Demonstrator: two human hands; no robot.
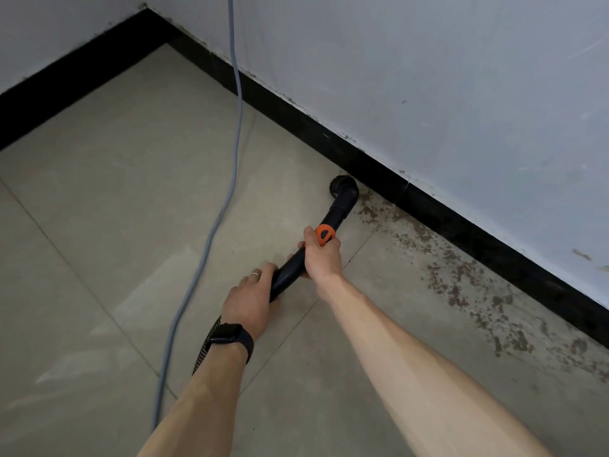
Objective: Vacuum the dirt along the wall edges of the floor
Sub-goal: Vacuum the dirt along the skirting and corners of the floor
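A black vacuum wand [290, 272] with an orange collar [324, 234] ends in a round brush nozzle [342, 189] that sits on the floor against the black skirting board [461, 222]. My right hand [323, 255] grips the wand just below the orange collar. My left hand [250, 301], with a ring and a dark wrist watch, holds the wand's lower end where the ribbed hose [206, 344] joins. Brown dirt [461, 278] is scattered on the tiles along the wall, to the right of the nozzle.
A grey cable [211, 232] hangs down the white wall [428, 77] and trails across the beige tiled floor [131, 192] to my left. The room corner [145, 8] lies at the far upper left, edged with the same black skirting.
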